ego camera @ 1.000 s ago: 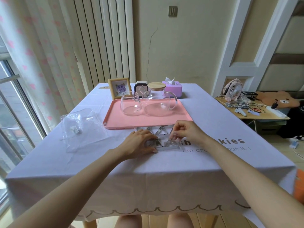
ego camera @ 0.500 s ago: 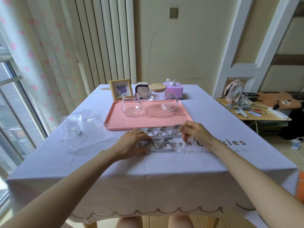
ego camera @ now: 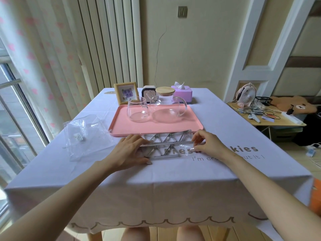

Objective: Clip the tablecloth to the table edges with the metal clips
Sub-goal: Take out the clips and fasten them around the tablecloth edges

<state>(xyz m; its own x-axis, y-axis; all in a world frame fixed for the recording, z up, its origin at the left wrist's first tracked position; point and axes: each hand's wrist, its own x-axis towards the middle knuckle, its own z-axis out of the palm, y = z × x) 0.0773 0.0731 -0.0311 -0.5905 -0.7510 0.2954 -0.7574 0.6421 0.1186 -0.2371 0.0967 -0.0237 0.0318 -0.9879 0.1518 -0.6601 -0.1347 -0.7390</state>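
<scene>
Tablecloth (ego camera: pixel 156 197): pale lilac, spread over the whole surface (ego camera: pixel 217 119) and hanging past its near edge and both near corners; dark lettering is printed right of centre.
Side table (ego camera: pixel 278 122): stands apart, beyond the right edge, and carries a small fan (ego camera: pixel 245 95) and tangled cables.
Pink tray (ego camera: pixel 132 129): sits at the centre of the surface, its long side parallel to the near edge. Its near rim lies just behind the clips and closes off the far side of them.
Plastic bag (ego camera: pixel 85 136): clear and crumpled, lying flat near the left edge, just left of the tray.
Glass teapot (ego camera: pixel 166 108): upright on the tray's far half, with a wooden lid.
Glass cup (ego camera: pixel 138 111): upright on the tray, just left of the teapot.
Picture frame (ego camera: pixel 126 93): upright near the far edge, behind the tray's left part.
Tissue box (ego camera: pixel 182 93): purple, near the far edge, behind the teapot.
Metal clips (ego camera: pixel 166 141): a flat pack in two rows of triangular shapes, between the tray and the near edge, over the start of the lettering. The long axis runs left to right, parallel to the near edge.
Clear wrap (ego camera: pixel 185 148): loose at the pack's right end.
Left hand (ego camera: pixel 128 150): laid palm down on the pack's left end, fingers nearly straight, pressing it to the cloth.
Right hand (ego camera: pixel 208 145): fingertips pinch the clear wrap at the right end.
</scene>
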